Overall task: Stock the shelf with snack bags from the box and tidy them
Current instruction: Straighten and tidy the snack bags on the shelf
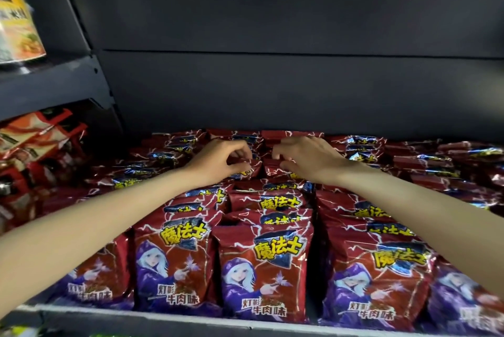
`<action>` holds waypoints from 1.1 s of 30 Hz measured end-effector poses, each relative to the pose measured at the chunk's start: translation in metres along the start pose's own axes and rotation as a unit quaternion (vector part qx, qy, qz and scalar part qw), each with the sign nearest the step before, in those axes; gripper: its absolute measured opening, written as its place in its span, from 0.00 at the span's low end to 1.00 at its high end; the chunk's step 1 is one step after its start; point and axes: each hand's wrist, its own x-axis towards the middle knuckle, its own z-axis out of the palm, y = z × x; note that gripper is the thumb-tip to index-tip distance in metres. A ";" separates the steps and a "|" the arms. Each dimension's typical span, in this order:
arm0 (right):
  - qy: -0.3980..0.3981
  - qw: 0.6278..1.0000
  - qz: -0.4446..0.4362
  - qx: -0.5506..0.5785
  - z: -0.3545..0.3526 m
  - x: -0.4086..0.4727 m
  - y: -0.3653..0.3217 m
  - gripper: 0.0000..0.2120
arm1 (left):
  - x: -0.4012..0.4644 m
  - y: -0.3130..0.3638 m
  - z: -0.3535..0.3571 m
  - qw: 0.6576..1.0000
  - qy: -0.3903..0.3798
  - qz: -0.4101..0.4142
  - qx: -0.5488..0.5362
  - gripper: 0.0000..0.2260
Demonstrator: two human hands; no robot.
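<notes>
Red snack bag (255,167) pinched between left hand (218,160), right hand (308,159).

Off to the left, on the neighbouring rack's upper ledge (49,75), stands a yellow and white tub (19,28) with a food picture on its side, blurred. Below that ledge lie red and orange packets (41,132) of another product, stacked leaning. Behind everything runs a dark grey back panel (272,36) with one horizontal seam across it.
</notes>
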 end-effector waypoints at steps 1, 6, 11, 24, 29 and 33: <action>0.001 1.000 -0.003 -0.006 0.000 0.000 -0.001 0.12 | 0.000 0.001 0.002 1.000 0.002 -0.001 -0.014 0.06; -0.004 1.000 -0.004 -0.012 0.000 0.002 -0.002 0.12 | 0.000 0.001 0.002 0.999 -0.022 0.006 0.028 0.08; -0.022 0.999 -0.011 -0.029 -0.002 0.003 -0.003 0.12 | 0.013 0.001 -0.027 0.934 -0.122 0.153 0.299 0.19; -0.028 0.999 -0.021 -0.035 -0.003 0.003 -0.003 0.11 | 0.014 -0.021 -0.001 0.933 -0.003 0.213 0.290 0.21; -0.012 0.999 -0.033 -0.026 -0.005 0.003 -0.003 0.14 | 0.007 -0.004 -0.021 0.965 0.011 0.156 0.210 0.24; 0.067 0.995 -0.077 0.021 -0.010 0.011 -0.007 0.14 | -0.020 -0.011 -0.058 0.966 0.112 0.148 0.180 0.14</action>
